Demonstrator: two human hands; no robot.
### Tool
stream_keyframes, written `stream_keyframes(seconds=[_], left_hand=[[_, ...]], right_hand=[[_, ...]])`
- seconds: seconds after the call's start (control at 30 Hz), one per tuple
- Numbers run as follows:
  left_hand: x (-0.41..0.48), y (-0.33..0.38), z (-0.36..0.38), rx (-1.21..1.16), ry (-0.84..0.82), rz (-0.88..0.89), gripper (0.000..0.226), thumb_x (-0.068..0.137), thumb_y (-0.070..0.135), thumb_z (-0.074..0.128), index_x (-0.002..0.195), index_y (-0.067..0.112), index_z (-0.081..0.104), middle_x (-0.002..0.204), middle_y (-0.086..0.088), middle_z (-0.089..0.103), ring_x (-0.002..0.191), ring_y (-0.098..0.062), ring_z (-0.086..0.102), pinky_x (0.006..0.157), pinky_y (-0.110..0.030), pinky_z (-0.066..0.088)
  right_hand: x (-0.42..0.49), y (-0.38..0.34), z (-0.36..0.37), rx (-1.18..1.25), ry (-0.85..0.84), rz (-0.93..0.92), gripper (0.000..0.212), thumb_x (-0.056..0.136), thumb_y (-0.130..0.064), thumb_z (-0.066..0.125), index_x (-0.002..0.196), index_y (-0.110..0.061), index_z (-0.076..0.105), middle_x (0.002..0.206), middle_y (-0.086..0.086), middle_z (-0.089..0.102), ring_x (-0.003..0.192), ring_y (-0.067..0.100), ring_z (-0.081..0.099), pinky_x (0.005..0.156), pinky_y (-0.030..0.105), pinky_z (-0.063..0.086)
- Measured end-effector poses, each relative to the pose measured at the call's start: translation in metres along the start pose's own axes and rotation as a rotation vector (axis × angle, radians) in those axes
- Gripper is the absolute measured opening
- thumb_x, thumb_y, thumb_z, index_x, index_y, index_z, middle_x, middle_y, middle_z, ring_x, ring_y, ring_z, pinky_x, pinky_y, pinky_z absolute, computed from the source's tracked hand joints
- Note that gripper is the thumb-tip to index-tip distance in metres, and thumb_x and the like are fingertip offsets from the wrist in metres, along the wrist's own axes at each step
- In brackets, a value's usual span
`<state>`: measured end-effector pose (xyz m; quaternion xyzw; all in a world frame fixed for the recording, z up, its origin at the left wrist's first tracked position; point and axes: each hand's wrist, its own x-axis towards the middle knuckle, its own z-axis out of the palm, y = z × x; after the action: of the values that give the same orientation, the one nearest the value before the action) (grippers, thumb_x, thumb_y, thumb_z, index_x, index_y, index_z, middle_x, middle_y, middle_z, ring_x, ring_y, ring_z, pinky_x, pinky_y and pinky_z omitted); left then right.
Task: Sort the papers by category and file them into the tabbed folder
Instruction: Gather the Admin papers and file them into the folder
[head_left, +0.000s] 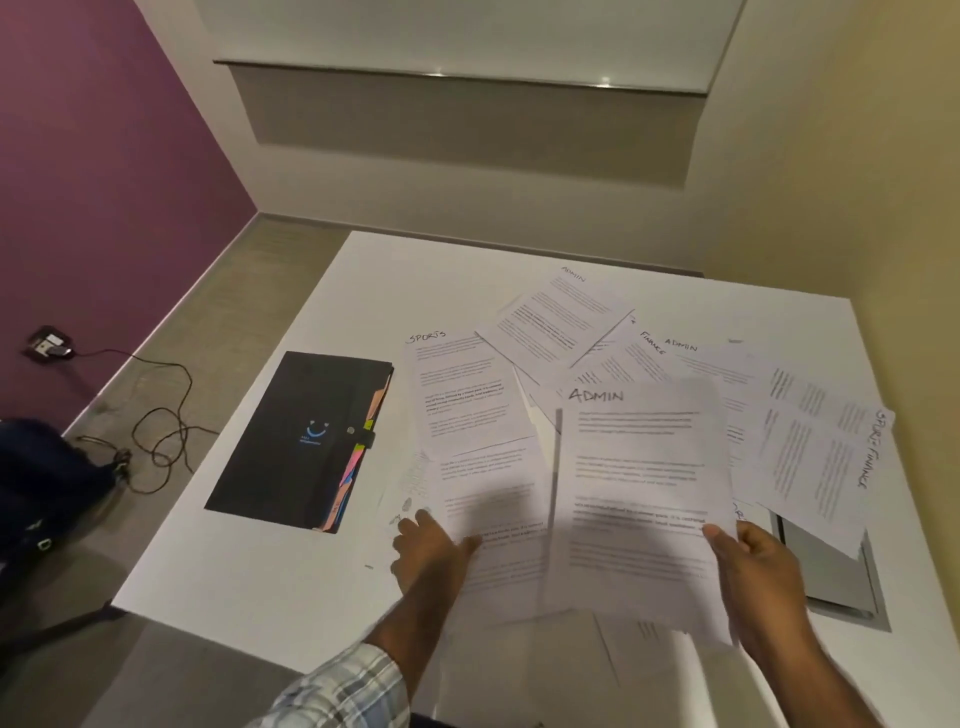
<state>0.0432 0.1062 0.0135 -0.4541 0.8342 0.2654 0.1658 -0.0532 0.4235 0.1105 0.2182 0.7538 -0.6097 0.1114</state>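
Note:
My right hand (758, 571) grips a printed sheet headed ADMIN (639, 493) by its right edge and holds it lifted above the table. My left hand (431, 551) rests flat on a sheet (493, 499) near the front edge, fingers spread. A sheet headed SPORTS (462, 389) lies left of centre. Several more sheets marked ADMIN (566, 312), FINANCE (623, 364) and SPORTS FINANCE (821, 457) are scattered overlapping toward the back and right. The black tabbed folder (306, 436) lies closed on the left, coloured tabs showing along its right side.
The white table (260, 582) has bare surface at its left front and along the back. A grey flat panel (831, 577) sits at the right under papers. Cables (161, 431) and a dark bag (47, 478) are on the floor to the left.

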Motion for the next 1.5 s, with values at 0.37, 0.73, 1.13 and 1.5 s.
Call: stream_keyframes(seconds=[0.37, 0.73, 1.13, 1.5], left_hand=[[-0.005, 0.004, 0.044, 0.199, 0.033, 0.012, 0.113, 0.081, 0.063, 0.071, 0.155, -0.004, 0.017, 0.140, -0.014, 0.048, 0.127, -0.029, 0.054, 0.097, -0.040, 0.052], [-0.015, -0.036, 0.019, -0.464, -0.126, -0.060, 0.017, 0.094, 0.016, 0.065, 0.106, 0.007, 0.071, 0.098, -0.008, 0.073, 0.090, -0.028, 0.067, 0.079, -0.035, 0.054], [-0.060, -0.096, -0.002, -0.884, -0.327, -0.112, 0.018, 0.101, 0.002, 0.057, 0.112, 0.010, 0.070, 0.113, -0.008, 0.076, 0.097, -0.023, 0.074, 0.077, -0.027, 0.060], [-0.096, 0.006, -0.037, -0.893, -0.465, 0.300, 0.031, 0.101, 0.015, 0.060, 0.130, 0.021, 0.068, 0.126, 0.006, 0.073, 0.119, -0.014, 0.067, 0.108, -0.038, 0.049]], right_hand=[[0.003, 0.015, -0.017, 0.084, 0.054, 0.025, 0.014, 0.096, -0.003, 0.065, 0.083, -0.007, 0.068, 0.089, 0.012, 0.075, 0.076, 0.020, 0.069, 0.085, 0.034, 0.054], [-0.001, 0.014, -0.036, 0.087, 0.077, 0.017, 0.007, 0.098, -0.008, 0.064, 0.098, -0.004, 0.070, 0.101, 0.019, 0.074, 0.075, 0.021, 0.065, 0.074, 0.027, 0.049], [-0.005, 0.001, -0.019, 0.005, 0.016, -0.037, 0.011, 0.098, -0.016, 0.064, 0.094, -0.008, 0.070, 0.095, 0.005, 0.075, 0.092, 0.033, 0.071, 0.079, 0.030, 0.048], [-0.030, 0.007, 0.009, -0.105, -0.239, 0.047, 0.013, 0.100, -0.011, 0.059, 0.093, -0.010, 0.069, 0.091, -0.002, 0.072, 0.084, 0.017, 0.065, 0.063, 0.027, 0.043]])
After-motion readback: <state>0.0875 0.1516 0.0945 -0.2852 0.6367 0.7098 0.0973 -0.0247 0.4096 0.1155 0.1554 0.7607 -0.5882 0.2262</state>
